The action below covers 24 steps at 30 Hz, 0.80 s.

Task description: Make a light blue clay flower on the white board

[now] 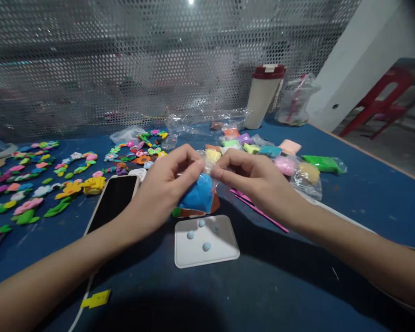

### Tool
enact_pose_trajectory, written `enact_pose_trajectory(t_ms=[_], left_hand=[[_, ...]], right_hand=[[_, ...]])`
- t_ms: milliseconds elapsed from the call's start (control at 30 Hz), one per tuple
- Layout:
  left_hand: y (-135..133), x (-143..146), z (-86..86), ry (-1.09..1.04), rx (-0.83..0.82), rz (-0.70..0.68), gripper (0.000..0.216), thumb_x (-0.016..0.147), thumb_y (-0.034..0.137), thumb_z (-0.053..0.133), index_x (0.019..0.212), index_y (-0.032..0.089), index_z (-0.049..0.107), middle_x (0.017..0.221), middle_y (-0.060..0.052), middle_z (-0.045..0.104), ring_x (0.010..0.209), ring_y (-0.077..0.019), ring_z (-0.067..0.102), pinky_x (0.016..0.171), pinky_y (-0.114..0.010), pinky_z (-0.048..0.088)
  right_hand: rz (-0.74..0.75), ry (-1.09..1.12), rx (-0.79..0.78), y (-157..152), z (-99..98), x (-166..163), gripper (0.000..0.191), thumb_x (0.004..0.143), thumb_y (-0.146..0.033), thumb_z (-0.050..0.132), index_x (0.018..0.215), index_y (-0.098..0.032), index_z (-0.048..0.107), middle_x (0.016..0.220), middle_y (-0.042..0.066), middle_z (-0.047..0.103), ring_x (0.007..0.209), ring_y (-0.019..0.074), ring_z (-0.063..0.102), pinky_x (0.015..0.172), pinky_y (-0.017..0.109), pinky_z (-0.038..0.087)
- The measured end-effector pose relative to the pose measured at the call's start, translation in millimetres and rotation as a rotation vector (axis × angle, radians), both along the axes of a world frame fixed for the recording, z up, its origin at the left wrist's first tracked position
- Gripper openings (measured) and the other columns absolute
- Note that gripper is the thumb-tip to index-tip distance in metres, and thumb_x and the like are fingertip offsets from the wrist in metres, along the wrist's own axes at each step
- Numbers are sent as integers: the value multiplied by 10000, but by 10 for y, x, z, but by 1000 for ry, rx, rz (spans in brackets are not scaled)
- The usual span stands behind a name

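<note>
Over the counter (283,290), the left hand (170,183) and right hand (254,179) each have a closed grip on the blue packet (197,196), apparently by its top edge.

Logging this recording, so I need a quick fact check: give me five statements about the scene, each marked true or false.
1. The left hand and right hand are at the top of the blue packet. True.
2. The tray holds red balls. False: the balls on the white tray are pale blue.
3. The tumbler has a dark red lid. True.
4. The phone lies right of the tray. False: the phone is left of it.
5. The chair is red. True.
</note>
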<state>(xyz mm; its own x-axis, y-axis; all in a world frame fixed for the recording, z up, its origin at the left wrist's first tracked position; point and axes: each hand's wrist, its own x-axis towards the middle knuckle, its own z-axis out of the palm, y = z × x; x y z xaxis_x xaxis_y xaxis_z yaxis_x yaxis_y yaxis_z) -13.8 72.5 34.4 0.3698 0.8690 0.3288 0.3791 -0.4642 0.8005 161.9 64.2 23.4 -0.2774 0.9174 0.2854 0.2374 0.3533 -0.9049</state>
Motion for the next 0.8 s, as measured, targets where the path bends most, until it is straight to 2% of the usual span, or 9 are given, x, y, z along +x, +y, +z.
enact_pose_trajectory(t_ms=[200, 300, 333, 400, 500, 600, 667, 733, 800], left_hand=[[9, 3, 6, 132, -44, -132, 248, 899, 260, 480, 677, 177, 554, 627, 47, 479, 588, -97, 441, 547, -206, 360], [30, 72, 27, 78, -165, -189, 236, 911, 356, 455, 804, 186, 579, 736, 27, 535, 672, -115, 522, 572, -206, 424], [50, 115, 34, 64, -211, -203, 229, 907, 384, 457, 870, 193, 579, 802, 15, 560, 720, -126, 554, 593, -215, 453], [114, 229, 43, 62, -199, -209, 241, 894, 395, 466, 866, 190, 588, 837, -6, 579, 758, -145, 579, 603, -232, 478], [237, 438, 19, 75, -238, -195, 127, 835, 232, 505, 877, 182, 613, 870, -39, 609, 712, -151, 580, 555, -244, 479], [315, 620, -60, 80, -309, -293, 144, 675, 79, 617, 791, 163, 624, 753, -19, 636, 634, -140, 593, 585, -261, 499], [321, 704, -135, 46, -369, -330, 109, 684, 98, 634, 775, 157, 627, 719, -22, 642, 614, -136, 602, 591, -269, 514], [302, 764, -215, -6, -430, -330, 55, 759, 182, 618, 799, 146, 630, 728, -45, 651, 594, -125, 603, 583, -271, 523], [277, 815, -288, -51, -472, -309, 159, 829, 280, 583, 831, 128, 633, 733, -71, 656, 571, -114, 596, 573, -270, 526]], right_hand=[[112, 14, -67, 9, 19, 52, 216, 826, -264, 593, 638, -177, 532, 671, -18, 473, 661, 129, 437, 604, 272, 315], [106, 32, -147, 66, 62, 244, 166, 780, -213, 627, 626, -174, 579, 629, -25, 477, 615, 117, 415, 589, 278, 294], [76, 64, -198, 91, 68, 328, 148, 765, -188, 627, 621, -173, 594, 619, -23, 482, 595, 114, 410, 580, 282, 289], [-15, 197, -302, 139, 55, 495, 150, 721, -156, 652, 584, -168, 594, 618, -14, 491, 577, 110, 416, 559, 282, 293], [-117, 425, -456, 185, -23, 663, 175, 687, -144, 668, 548, -168, 566, 597, -13, 479, 540, 104, 413, 548, 278, 344], [-157, 497, -504, 199, -142, 692, 133, 718, -193, 648, 602, -179, 583, 592, -5, 512, 519, 110, 435, 578, 289, 417], [-179, 544, -513, 198, -224, 668, 106, 733, -218, 644, 643, -182, 601, 621, 9, 560, 546, 120, 489, 623, 299, 462], [-205, 590, -501, 189, -295, 643, 96, 741, -236, 649, 667, -189, 610, 656, 21, 602, 592, 132, 543, 661, 301, 491], [-239, 629, -471, 172, -344, 630, 86, 741, -248, 664, 687, -201, 617, 693, 24, 634, 640, 141, 584, 680, 295, 507]])
